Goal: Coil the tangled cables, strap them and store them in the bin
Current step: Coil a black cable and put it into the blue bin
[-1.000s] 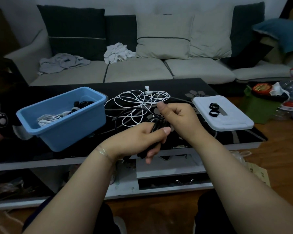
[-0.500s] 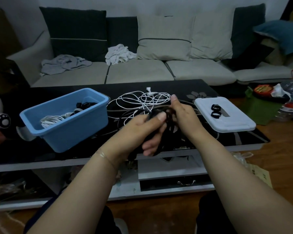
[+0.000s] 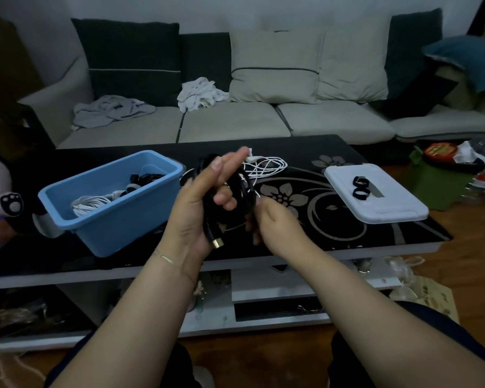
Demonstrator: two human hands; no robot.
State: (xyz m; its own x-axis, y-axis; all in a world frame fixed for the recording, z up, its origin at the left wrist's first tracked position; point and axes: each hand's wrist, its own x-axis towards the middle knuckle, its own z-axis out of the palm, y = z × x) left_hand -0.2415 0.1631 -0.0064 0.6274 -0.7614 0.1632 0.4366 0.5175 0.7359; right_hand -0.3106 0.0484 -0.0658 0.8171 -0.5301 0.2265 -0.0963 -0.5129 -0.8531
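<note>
A black cable (image 3: 241, 200) is looped in a coil above the near edge of the black table (image 3: 375, 236). My left hand (image 3: 199, 208) holds the coil with the loops round its fingers, and a gold-tipped plug hangs by the palm. My right hand (image 3: 272, 219) grips the coil's lower right side. Behind the hands a tangled white cable (image 3: 269, 166) lies on the table. The blue bin (image 3: 109, 203) stands at left, with a coiled white cable (image 3: 91, 204) and a black one inside. Two black straps (image 3: 360, 187) lie on the white lid (image 3: 375, 191) at right.
A sofa (image 3: 230, 124) with cushions and crumpled clothes runs behind the table. Bottles and a green bag (image 3: 443, 175) sit on the floor at right. A plush toy (image 3: 9, 203) is at the left edge. Paper and plastic lie on the floor near the table's right leg.
Both hands have lifted the black coil higher. My left hand has turned palm-up with fingers extended through the loops; my right hand has dropped to the coil's lower right side.
</note>
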